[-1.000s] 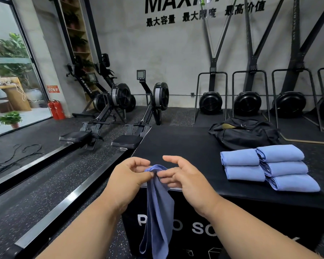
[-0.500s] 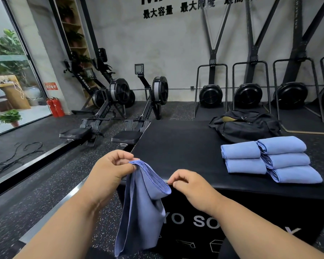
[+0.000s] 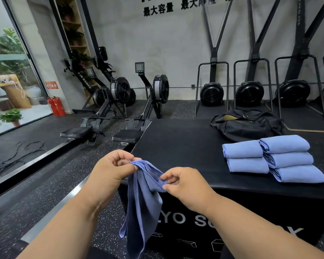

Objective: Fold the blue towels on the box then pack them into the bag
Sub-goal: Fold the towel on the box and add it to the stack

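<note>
Both hands pinching one towel's top hem, off the box's near-left corner.

Left hand [image 3: 110, 171] and right hand [image 3: 185, 184] grip the blue towel [image 3: 144, 199]; long axis hangs vertical. Box [image 3: 185, 146] lies ahead-right, right hand nearer; folded towels [image 3: 273, 157] and bag [image 3: 249, 126] beyond.

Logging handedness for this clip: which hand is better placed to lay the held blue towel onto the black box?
Right, probably. The right hand pinches the hanging blue cloth towel's hem directly above the black padded box's near edge; the left hand grips it out over the floor.
</note>
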Demonstrator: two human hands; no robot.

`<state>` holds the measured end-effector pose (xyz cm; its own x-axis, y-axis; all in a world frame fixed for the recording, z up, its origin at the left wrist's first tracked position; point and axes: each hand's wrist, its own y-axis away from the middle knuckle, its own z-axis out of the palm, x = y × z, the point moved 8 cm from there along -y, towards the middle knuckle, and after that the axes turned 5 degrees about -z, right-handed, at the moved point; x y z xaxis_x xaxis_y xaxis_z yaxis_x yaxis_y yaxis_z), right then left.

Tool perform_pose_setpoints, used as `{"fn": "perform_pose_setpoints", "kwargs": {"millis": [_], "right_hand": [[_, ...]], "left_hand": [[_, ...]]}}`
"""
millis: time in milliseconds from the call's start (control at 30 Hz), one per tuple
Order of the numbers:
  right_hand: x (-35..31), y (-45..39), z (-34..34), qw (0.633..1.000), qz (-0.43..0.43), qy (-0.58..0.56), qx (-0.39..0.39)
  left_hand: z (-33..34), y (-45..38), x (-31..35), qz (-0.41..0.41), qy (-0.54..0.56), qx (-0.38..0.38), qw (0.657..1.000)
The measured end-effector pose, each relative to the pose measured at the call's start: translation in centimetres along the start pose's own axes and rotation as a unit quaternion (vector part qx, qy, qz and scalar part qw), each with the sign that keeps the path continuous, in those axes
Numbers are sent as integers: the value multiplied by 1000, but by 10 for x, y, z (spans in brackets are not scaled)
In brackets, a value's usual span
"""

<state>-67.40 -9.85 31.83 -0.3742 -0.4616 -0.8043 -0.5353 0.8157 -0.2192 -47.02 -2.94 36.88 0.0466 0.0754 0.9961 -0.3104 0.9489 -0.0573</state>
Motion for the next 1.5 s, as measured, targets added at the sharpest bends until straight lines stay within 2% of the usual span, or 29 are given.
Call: {"fn": "perform_pose_setpoints", "kwargs": {"millis": [200,367,533,900,1067,1167,1300,1500], "right_hand": [[4,-7,2,999,33,-33,20],[1,-7,10,1000,12,-29,2],[4,-9,9,1000,22,16,9],[2,-11,26,999,37,-21,-30],[2,-13,31,998,26,24,-42],[-1,-15,21,998,26,46,-24],[-19,-26,-12,999,21,35,5],[-46,-37,-33,1000,9,-11,-18]], "left_hand": [[-2,5,1,6,-9,4,1000],[-7,8,1,9,0,12,1000],[-8,13,1,9,3,11,1000],[-6,16,-2,-5,8,18,1000],[-13,14,-6,-5,4,22,1000],[-23,12,-9,1,-27,36,999],[-41,11,-13,10,-69,91,993],[-39,8,-19,-3,-38,82,996]]}}
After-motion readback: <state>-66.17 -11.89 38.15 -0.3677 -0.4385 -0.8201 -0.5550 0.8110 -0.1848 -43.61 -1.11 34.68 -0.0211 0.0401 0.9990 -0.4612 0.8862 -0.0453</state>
